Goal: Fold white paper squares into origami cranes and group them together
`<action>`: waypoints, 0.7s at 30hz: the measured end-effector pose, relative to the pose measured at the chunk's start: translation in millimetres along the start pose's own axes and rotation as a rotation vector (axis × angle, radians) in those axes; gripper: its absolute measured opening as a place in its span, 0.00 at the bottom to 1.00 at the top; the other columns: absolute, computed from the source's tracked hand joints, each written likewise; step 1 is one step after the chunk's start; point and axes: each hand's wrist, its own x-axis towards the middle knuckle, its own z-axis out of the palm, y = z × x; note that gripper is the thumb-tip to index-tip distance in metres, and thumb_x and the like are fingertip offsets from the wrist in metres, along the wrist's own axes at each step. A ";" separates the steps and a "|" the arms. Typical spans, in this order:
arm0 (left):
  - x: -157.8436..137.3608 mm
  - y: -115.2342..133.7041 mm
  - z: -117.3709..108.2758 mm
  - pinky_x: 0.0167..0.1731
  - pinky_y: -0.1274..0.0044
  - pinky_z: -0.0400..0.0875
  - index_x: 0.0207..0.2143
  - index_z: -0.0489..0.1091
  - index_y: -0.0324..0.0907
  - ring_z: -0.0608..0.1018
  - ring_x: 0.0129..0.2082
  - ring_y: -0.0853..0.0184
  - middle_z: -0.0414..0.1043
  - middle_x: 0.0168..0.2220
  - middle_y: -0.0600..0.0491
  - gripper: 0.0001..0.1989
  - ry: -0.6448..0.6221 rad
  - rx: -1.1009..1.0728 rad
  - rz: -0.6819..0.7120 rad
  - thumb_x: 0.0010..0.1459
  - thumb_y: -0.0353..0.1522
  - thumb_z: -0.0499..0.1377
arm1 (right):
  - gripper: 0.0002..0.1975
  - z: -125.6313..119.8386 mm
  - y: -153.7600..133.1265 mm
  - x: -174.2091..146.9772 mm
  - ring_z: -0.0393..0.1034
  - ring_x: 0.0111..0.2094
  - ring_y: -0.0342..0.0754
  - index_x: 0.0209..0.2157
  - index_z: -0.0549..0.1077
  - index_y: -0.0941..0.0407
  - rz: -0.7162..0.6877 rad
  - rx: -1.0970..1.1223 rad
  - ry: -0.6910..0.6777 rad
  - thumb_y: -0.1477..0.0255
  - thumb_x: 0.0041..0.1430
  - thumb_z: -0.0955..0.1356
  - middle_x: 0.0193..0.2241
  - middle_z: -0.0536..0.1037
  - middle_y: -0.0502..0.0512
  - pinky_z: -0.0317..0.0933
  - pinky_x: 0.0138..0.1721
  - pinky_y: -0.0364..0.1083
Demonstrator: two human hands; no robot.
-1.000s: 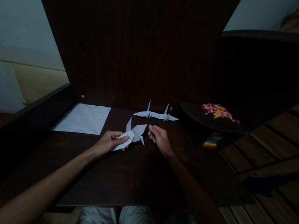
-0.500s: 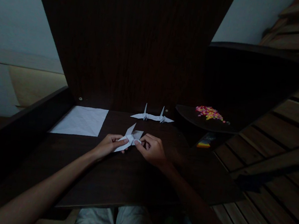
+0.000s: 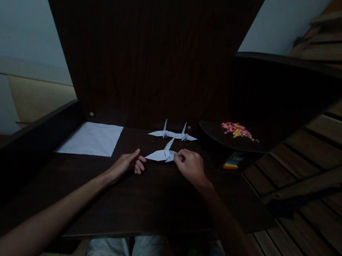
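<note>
Between my hands is a white origami crane (image 3: 160,155), its wings spread to the sides and one point sticking up. My right hand (image 3: 191,165) pinches the crane at its right end. My left hand (image 3: 126,164) is off the paper, just left of the crane's left wing tip, with its fingers apart and nothing in them. Behind it, two more white paper cranes (image 3: 173,135) stand side by side near the back panel, wing to wing.
A creased white paper sheet (image 3: 92,138) lies at the left of the dark desk (image 3: 110,208). On a small rounded shelf (image 3: 211,130) at the right is a pile of pink and yellow bits (image 3: 236,129). A yellow-edged item (image 3: 230,166) sits under that shelf.
My left hand has let go of the crane. My right hand has carried it to the right and slightly away from me, nearer the two standing cranes.
</note>
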 end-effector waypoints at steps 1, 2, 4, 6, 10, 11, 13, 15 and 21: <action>1.0 -0.7 -0.9 0.23 0.77 0.64 0.31 0.73 0.34 0.73 0.19 0.68 0.74 0.21 0.48 0.26 -0.003 -0.008 0.002 0.57 0.50 0.52 | 0.12 -5.2 6.6 3.6 0.66 0.25 0.43 0.22 0.71 0.56 0.048 -0.060 -0.005 0.69 0.57 0.63 0.24 0.75 0.53 0.47 0.25 0.42; 1.7 -1.3 -1.6 0.23 0.77 0.64 0.32 0.73 0.34 0.73 0.19 0.68 0.74 0.21 0.48 0.26 -0.007 -0.010 0.004 0.57 0.50 0.52 | 0.12 -9.4 13.1 7.3 0.67 0.25 0.44 0.22 0.72 0.56 0.098 -0.111 -0.017 0.69 0.56 0.62 0.24 0.76 0.54 0.46 0.25 0.42; 2.2 -2.4 -1.9 0.23 0.76 0.64 0.31 0.73 0.34 0.73 0.19 0.68 0.74 0.21 0.48 0.25 -0.014 -0.013 0.008 0.57 0.49 0.53 | 0.12 -14.1 25.5 14.5 0.69 0.27 0.46 0.24 0.73 0.56 0.174 -0.180 -0.045 0.69 0.56 0.62 0.25 0.77 0.55 0.47 0.25 0.42; 2.1 -3.1 -1.5 0.24 0.76 0.64 0.31 0.73 0.34 0.73 0.19 0.68 0.74 0.21 0.48 0.24 -0.021 -0.021 0.010 0.57 0.48 0.53 | 0.13 -14.1 35.7 21.4 0.71 0.29 0.48 0.26 0.75 0.56 0.237 -0.233 -0.064 0.68 0.56 0.62 0.27 0.78 0.57 0.48 0.25 0.42; 1.3 -3.6 -0.7 0.24 0.76 0.63 0.31 0.73 0.34 0.73 0.20 0.68 0.74 0.22 0.48 0.24 -0.026 -0.018 0.016 0.57 0.48 0.54 | 0.14 -5.7 47.5 34.0 0.73 0.33 0.49 0.29 0.76 0.56 0.283 -0.277 -0.114 0.67 0.57 0.61 0.31 0.79 0.59 0.52 0.27 0.42; 1.1 -3.5 -0.5 0.24 0.76 0.63 0.31 0.73 0.34 0.73 0.20 0.68 0.74 0.22 0.48 0.24 -0.025 -0.011 0.019 0.57 0.48 0.54 | 0.15 -3.2 48.9 36.8 0.73 0.33 0.50 0.30 0.76 0.56 0.283 -0.284 -0.131 0.66 0.58 0.61 0.32 0.79 0.59 0.53 0.28 0.42; 0.5 -3.1 -0.2 0.23 0.76 0.63 0.31 0.73 0.34 0.73 0.20 0.68 0.74 0.22 0.48 0.24 -0.021 0.001 0.027 0.56 0.48 0.55 | 0.16 1.6 50.4 41.9 0.74 0.35 0.51 0.31 0.77 0.56 0.289 -0.303 -0.158 0.66 0.59 0.60 0.33 0.79 0.60 0.55 0.29 0.42; -0.5 -2.5 0.4 0.23 0.77 0.62 0.31 0.73 0.34 0.73 0.20 0.68 0.74 0.22 0.48 0.24 -0.019 0.006 0.037 0.56 0.48 0.55 | 0.16 5.4 51.0 45.9 0.74 0.36 0.53 0.33 0.77 0.57 0.292 -0.318 -0.186 0.66 0.59 0.59 0.34 0.79 0.62 0.57 0.31 0.43; -3.7 -0.2 2.2 0.24 0.76 0.63 0.31 0.73 0.34 0.73 0.20 0.68 0.74 0.22 0.48 0.24 -0.020 0.025 0.046 0.55 0.49 0.55 | 0.18 14.0 53.3 52.5 0.74 0.40 0.56 0.40 0.77 0.57 0.284 -0.362 -0.210 0.66 0.61 0.59 0.38 0.78 0.65 0.60 0.36 0.46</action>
